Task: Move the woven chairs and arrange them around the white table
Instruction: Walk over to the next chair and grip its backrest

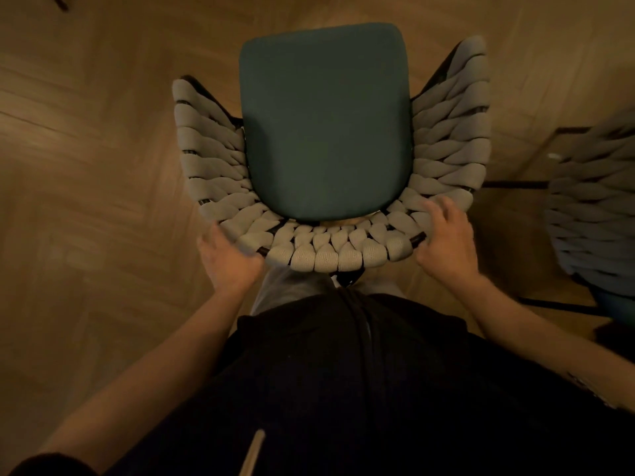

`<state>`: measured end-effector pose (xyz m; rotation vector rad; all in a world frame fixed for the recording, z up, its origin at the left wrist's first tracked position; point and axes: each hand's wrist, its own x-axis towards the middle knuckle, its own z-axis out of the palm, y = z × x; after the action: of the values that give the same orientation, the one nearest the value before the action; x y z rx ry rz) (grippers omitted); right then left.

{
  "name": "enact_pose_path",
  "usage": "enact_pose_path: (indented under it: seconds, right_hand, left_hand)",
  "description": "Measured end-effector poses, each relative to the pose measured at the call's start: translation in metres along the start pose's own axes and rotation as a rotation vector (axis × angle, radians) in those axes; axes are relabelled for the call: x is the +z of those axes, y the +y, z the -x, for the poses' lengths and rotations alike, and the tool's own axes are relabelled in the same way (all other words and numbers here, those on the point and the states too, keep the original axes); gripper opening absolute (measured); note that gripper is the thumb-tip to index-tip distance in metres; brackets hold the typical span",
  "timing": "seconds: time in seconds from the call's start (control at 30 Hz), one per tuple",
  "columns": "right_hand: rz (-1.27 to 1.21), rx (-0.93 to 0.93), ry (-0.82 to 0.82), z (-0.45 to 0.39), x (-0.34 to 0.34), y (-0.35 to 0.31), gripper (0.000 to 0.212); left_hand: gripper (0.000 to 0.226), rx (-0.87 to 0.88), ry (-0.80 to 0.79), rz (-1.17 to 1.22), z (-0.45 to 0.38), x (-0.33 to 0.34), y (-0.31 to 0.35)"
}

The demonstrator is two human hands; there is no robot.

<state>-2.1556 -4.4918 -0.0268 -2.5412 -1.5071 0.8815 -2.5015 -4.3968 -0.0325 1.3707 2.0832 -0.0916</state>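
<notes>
A woven chair point(213, 159) with pale grey braided rope sides and a dark teal seat cushion point(326, 121) stands directly below me, seen from above. My left hand point(228, 261) grips the left end of the curved backrest rim. My right hand point(446, 242) holds the right end of the same rim, fingers spread over the weave. A second woven chair point(591, 201) stands at the right edge, partly cut off. The white table is not in view.
Wooden herringbone floor point(86, 166) lies all around the chair. My dark-clothed torso fills the bottom of the view. A thin dark leg of some object point(60, 1) shows at the top left corner.
</notes>
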Motion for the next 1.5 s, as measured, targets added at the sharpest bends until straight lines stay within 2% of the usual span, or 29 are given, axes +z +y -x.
enact_pose_path:
  seconds: [0.07,0.1,0.13,0.17,0.2,0.23,0.33,0.43,0.6,0.8,1.0,1.1,1.23,1.3,1.4,1.5]
  right_hand:
    - [-0.365,0.301,0.188,0.013,0.011,-0.001,0.082]
    - [-0.590,0.493,0.192,0.011,0.017,-0.005,0.086]
    - [-0.830,0.686,0.154,0.005,0.024,-0.008,0.089]
    - [-1.050,0.844,0.099,-0.003,0.032,-0.009,0.087]
    - [-1.192,0.937,0.046,-0.010,0.037,-0.011,0.080]
    - [-1.229,0.973,0.015,-0.017,0.041,-0.011,0.074]
    - [-1.098,0.975,0.028,-0.028,0.053,-0.005,0.073]
    - [-1.064,0.951,0.065,-0.036,0.049,-0.004,0.068]
    - [-1.055,0.926,0.063,-0.071,0.029,-0.011,0.062]
    - [-1.000,0.910,0.029,-0.135,-0.005,-0.031,0.063]
    - [-0.997,0.907,0.014,-0.214,-0.047,-0.054,0.062]
    - [-0.975,0.889,0.005,-0.253,-0.066,-0.063,0.056]
    - [-1.002,0.850,-0.026,-0.301,-0.097,-0.081,0.035]
    - [-1.023,0.819,-0.045,-0.327,-0.110,-0.091,0.036]
    - [-1.047,0.774,-0.060,-0.368,-0.130,-0.107,0.035]
    - [-1.031,0.766,-0.078,-0.409,-0.147,-0.119,0.036]
  left_hand:
    - [0.087,-0.381,-0.152,0.493,0.000,0.004,0.002]
    - [0.069,-0.502,-0.269,0.729,0.000,0.006,0.006]
    - [0.048,-0.577,-0.383,0.900,-0.001,0.009,0.010]
    - [0.032,-0.607,-0.432,0.998,-0.005,0.013,0.012]
    - [0.025,-0.615,-0.424,1.030,-0.008,0.018,0.014]
    - [0.026,-0.619,-0.385,1.025,-0.012,0.023,0.016]
    - [0.045,-0.616,-0.267,1.021,-0.018,0.036,0.016]
    - [0.043,-0.606,-0.200,1.042,-0.020,0.041,0.022]
    - [0.052,-0.581,-0.212,1.090,-0.043,0.035,0.045]
    - [0.038,-0.547,-0.192,1.073,-0.085,0.023,0.096]
    - [0.052,-0.594,-0.181,1.105,-0.140,0.007,0.149]
    - [0.050,-0.612,-0.196,1.100,-0.165,-0.003,0.177]
    - [0.045,-0.583,-0.172,1.105,-0.196,-0.020,0.219]
    - [0.042,-0.579,-0.169,1.115,-0.211,-0.029,0.240]
    - [0.026,-0.577,-0.176,1.121,-0.236,-0.041,0.273]
    - [0.029,-0.599,-0.185,1.147,-0.262,-0.050,0.306]
